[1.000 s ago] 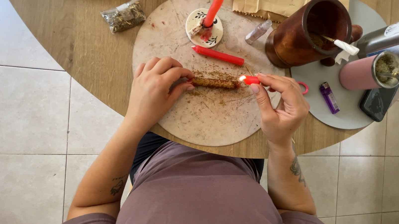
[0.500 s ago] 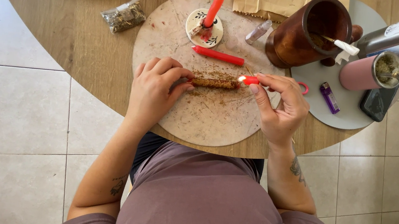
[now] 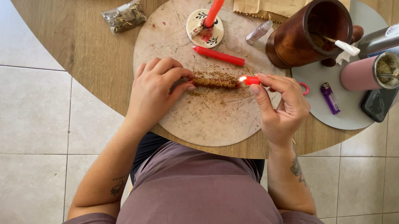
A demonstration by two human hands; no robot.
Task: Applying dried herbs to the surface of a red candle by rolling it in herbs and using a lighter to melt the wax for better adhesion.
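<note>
The left hand pins the herb-coated candle flat on the round stone board on the counter; the right hand pinches a small lit red candle against its tip; seemingly sealing that end, which wants steady fingers.

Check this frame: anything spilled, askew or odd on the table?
Yes. Dry herb crumbs are scattered across the round board around the herb-coated candle. The tall red candle leans in its small holder. A spare red candle lies loose on the board.
</note>
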